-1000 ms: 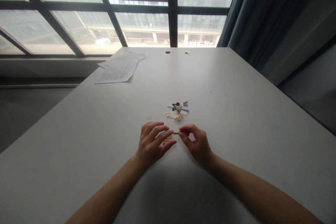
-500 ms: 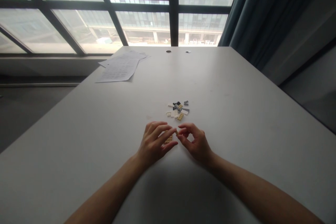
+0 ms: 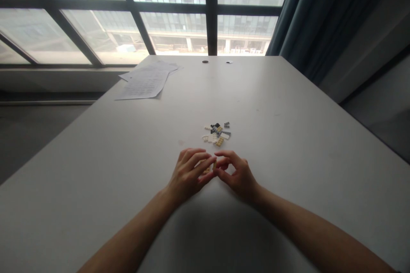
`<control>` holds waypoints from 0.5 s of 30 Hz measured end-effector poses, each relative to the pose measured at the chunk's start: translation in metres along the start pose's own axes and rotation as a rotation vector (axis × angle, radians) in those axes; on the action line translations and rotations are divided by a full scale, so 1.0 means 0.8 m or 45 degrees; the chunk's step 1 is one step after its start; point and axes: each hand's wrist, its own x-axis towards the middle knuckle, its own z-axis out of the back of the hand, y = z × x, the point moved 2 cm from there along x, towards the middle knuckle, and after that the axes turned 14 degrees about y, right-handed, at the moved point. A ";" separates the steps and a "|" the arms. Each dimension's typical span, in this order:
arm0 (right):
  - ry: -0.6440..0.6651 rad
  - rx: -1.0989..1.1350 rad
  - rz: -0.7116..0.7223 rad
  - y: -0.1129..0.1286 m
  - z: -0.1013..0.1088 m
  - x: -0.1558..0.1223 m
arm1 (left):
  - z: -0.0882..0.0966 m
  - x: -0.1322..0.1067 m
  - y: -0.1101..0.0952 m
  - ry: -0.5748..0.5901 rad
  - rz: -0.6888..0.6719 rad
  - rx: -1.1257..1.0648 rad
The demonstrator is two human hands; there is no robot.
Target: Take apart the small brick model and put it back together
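Low over the near part of the table, my left hand [image 3: 189, 171] curls around a tan studded toy brick plate [image 3: 206, 170], partly hidden behind its fingers. My right hand [image 3: 237, 175] pinches a small tan brick piece [image 3: 215, 165] with thumb and fingers. That piece is upright at the fingertips of both hands, close to the studded plate. Whether the two tan pieces touch is too small to tell. Just beyond the hands lies a loose pile of toy bricks [image 3: 212, 137] in white, tan, grey and black.
Printed paper sheets [image 3: 144, 81] lie at the far left of the white table [image 3: 288, 145]. Two round inserts, one dark [image 3: 205, 62] and one pale-rimmed [image 3: 229, 62], sit near the far edge. Windows stand behind, and a dark curtain [image 3: 307, 17] hangs at the right.
The small tan piece has turned more upright between the fingertips. My left thumb and index finger have closed in toward it, and the hands are nearer together. The pile is unchanged.
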 end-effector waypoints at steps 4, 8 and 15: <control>-0.016 -0.012 0.010 0.001 0.001 0.000 | 0.002 0.001 -0.001 -0.013 0.020 0.009; -0.046 -0.029 0.013 0.001 0.002 0.000 | 0.005 0.003 -0.003 -0.052 0.034 0.022; -0.036 -0.046 -0.009 -0.003 0.003 0.001 | 0.005 0.004 -0.003 -0.053 0.068 0.026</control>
